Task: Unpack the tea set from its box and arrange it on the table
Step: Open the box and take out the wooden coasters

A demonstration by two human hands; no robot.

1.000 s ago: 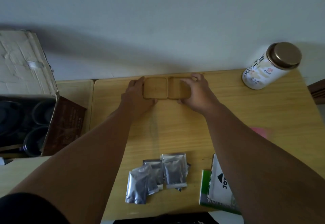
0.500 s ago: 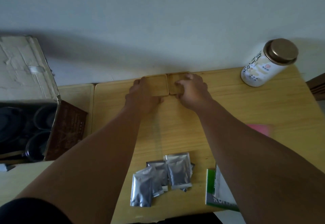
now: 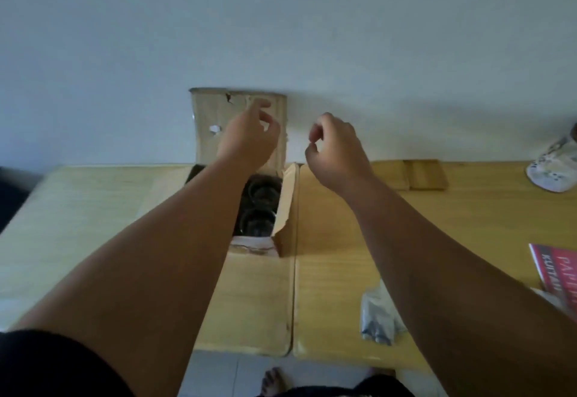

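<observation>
The open cardboard box (image 3: 285,197) sits on the left table against the wall, its lid flap (image 3: 212,109) standing up. Two dark round cups (image 3: 260,206) show inside it. My left hand (image 3: 249,134) hovers above the box in front of the flap, fingers loosely apart and holding nothing. My right hand (image 3: 335,150) hangs in the air just right of the box, fingers curled, also holding nothing. Two square wooden coasters (image 3: 409,175) lie side by side at the right table's far edge, apart from both hands.
Two wooden tables meet at a seam (image 3: 295,272). Silver foil sachets (image 3: 376,318) lie near the right table's front. A red booklet (image 3: 559,272) and a white tea canister (image 3: 552,169) sit at the right edge. My bare foot (image 3: 274,382) shows on the floor.
Both hands have let go of the coasters and lifted toward the box. My view has swung left, so the box now sits in the centre and the coasters to the right.
</observation>
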